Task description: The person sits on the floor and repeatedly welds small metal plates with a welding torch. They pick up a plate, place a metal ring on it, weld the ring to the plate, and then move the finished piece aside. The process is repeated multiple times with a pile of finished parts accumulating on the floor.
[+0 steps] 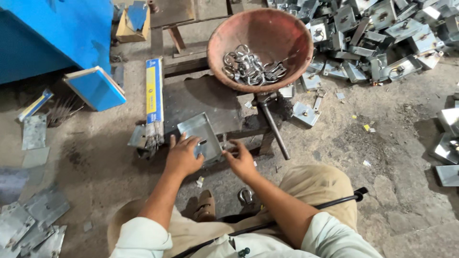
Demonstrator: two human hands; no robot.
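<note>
Hands on a bent metal plate at the worktop's front edge

Sheet-metal plate (201, 136), grey with upturned rims, lies on the dark worktop (201, 98) at its front edge. The left hand (184, 155) rests on the plate's near left corner, fingers spread and flat, not clasped. The right hand (241, 160) hovers just beside its near right corner, fingers loosely curled around nothing I can make out. The plate looks stiff, fairly light, probably sharp-edged; the folded rims seem the safest hold. A red bowl (287, 33) of metal rings (248, 67) sits at the far right corner.
</note>
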